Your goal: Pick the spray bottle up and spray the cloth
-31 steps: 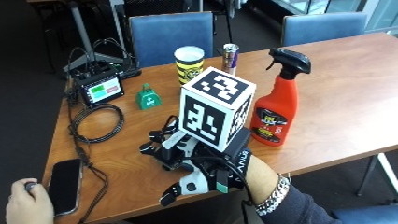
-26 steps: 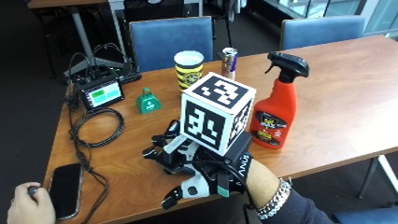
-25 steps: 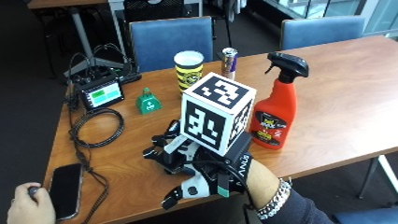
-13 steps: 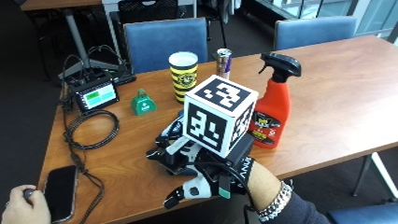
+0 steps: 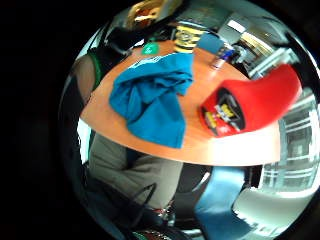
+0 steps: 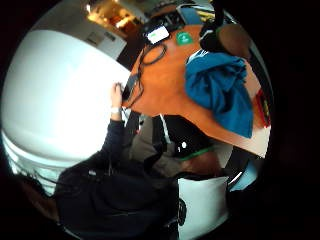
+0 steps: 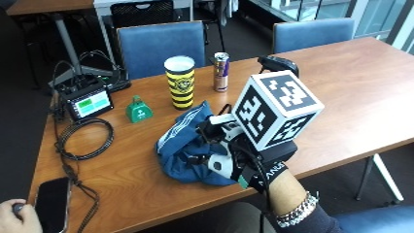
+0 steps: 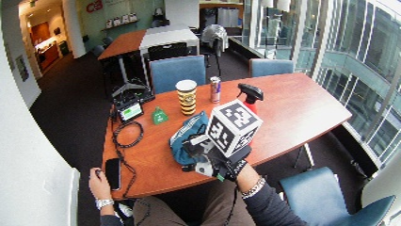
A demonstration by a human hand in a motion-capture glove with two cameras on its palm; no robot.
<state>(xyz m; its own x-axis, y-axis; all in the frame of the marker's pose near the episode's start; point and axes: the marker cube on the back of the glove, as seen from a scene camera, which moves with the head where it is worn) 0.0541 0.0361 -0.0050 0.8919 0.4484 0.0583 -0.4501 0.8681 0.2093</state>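
Observation:
A crumpled blue cloth (image 7: 184,148) lies near the table's front edge. My gloved right hand (image 7: 242,155) hovers just above its right part, fingers spread and relaxed, holding nothing. The red spray bottle stands upright behind the hand; in the outside view only its black trigger head (image 7: 277,63) shows. In the little finger side palm view the cloth (image 5: 150,100) lies on the table with the red bottle (image 5: 255,102) beside it, apart from it. The thumb side palm view shows the cloth (image 6: 220,90) below the palm.
Behind the cloth stand a yellow-and-black cup (image 7: 180,82), a can (image 7: 221,72) and a green bell (image 7: 137,109). A small screen device (image 7: 91,103) and coiled cable (image 7: 84,138) sit at the left. A bare hand (image 7: 13,218) rests by a phone (image 7: 52,204). Two blue chairs (image 7: 162,41) stand behind the wooden table (image 7: 362,87).
My hand has risen off the cloth and shifted right, uncovering the cloth; it now hides most of the bottle. The outside camera has moved as well.

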